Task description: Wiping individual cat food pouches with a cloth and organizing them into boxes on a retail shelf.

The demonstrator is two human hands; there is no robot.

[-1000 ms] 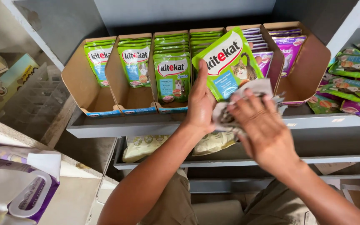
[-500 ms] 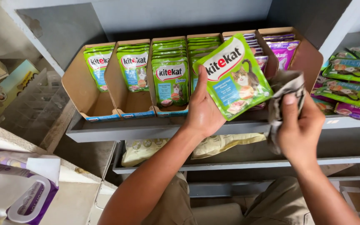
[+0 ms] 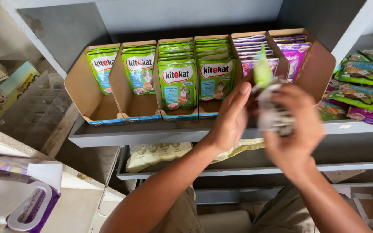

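Observation:
My left hand [image 3: 232,116] holds a green pet-food pouch [image 3: 263,69], turned edge-on to the camera and blurred. My right hand [image 3: 294,125] grips a crumpled grey cloth [image 3: 273,113] and presses it against the pouch. Both hands meet in front of a row of cardboard display trays [image 3: 80,97] on a grey shelf [image 3: 152,134]. The trays hold several upright green pouches [image 3: 177,84] and, at the right, purple pouches [image 3: 296,56].
More green and purple pouches [image 3: 365,92] lie flat on the shelf to the right. A yellowish bag [image 3: 158,153] rests on the lower shelf. A purple wet-wipes pack [image 3: 26,205] sits at the lower left. Boxes [image 3: 3,92] stand at the far left.
The pouch has turned from face-on to edge-on in my left hand. My right hand with the cloth moved back left onto it, after being apart to the right.

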